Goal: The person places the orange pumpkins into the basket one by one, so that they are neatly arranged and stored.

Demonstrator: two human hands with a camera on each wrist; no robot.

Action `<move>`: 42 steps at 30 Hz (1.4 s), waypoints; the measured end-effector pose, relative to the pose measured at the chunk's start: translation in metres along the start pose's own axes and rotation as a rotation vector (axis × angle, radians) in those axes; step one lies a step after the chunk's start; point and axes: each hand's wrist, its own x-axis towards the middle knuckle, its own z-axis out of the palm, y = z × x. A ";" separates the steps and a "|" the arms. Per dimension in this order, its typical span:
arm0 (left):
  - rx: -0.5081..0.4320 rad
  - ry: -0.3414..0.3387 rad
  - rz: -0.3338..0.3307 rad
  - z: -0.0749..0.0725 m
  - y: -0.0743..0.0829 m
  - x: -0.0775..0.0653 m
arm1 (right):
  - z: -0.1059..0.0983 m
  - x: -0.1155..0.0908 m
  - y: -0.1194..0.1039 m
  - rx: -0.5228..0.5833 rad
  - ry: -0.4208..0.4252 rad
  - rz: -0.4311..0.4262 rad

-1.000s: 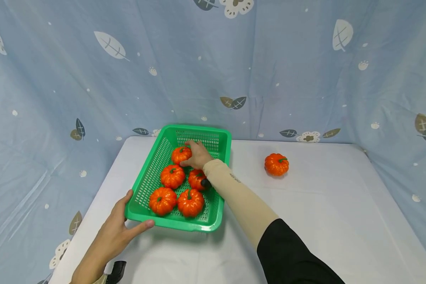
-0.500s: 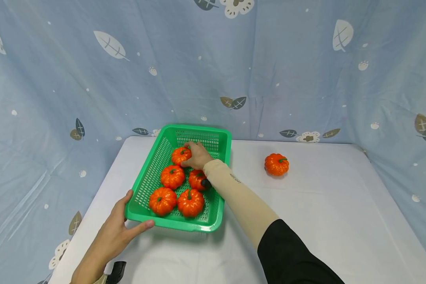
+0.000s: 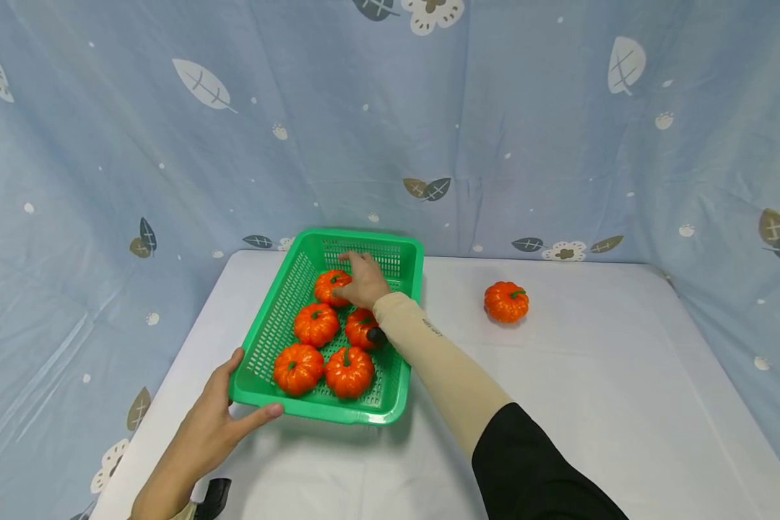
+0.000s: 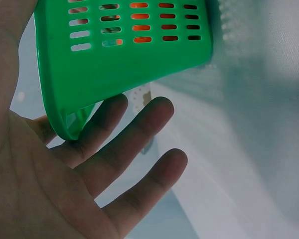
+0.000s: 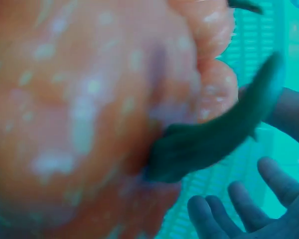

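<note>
A green plastic basket (image 3: 403, 390) holds several small orange pumpkins, among them a far one (image 3: 328, 287) and a near one (image 3: 349, 373). My right hand (image 3: 364, 283) reaches into it, thumb beside the far pumpkin and fingers spread past it. In the right wrist view those fingers (image 5: 239, 209) are apart, with nothing between them; a pumpkin (image 5: 79, 109) with a green stem fills the foreground. My left hand (image 3: 208, 426) rests at the basket's near left corner, thumb along the near rim. Its fingers (image 4: 139, 184) extend straight and spread below the rim in the left wrist view.
Another orange pumpkin (image 3: 506, 302) sits on the white-covered table (image 3: 591, 390), right of the basket. A blue leaf-patterned curtain (image 3: 526, 130) hangs along the back and sides of the table.
The fingers of my right hand have spread and lifted away from the far pumpkin, which stays in the basket. My left hand and the basket have not moved.
</note>
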 end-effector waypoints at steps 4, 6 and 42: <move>0.000 -0.006 -0.006 0.000 0.001 0.000 | -0.004 -0.003 -0.002 0.070 0.022 -0.043; 0.001 -0.006 -0.007 0.000 0.001 0.001 | -0.007 -0.005 -0.002 0.107 0.022 -0.059; -0.002 -0.012 0.015 0.001 -0.001 0.002 | -0.109 -0.132 0.055 0.014 0.364 -0.328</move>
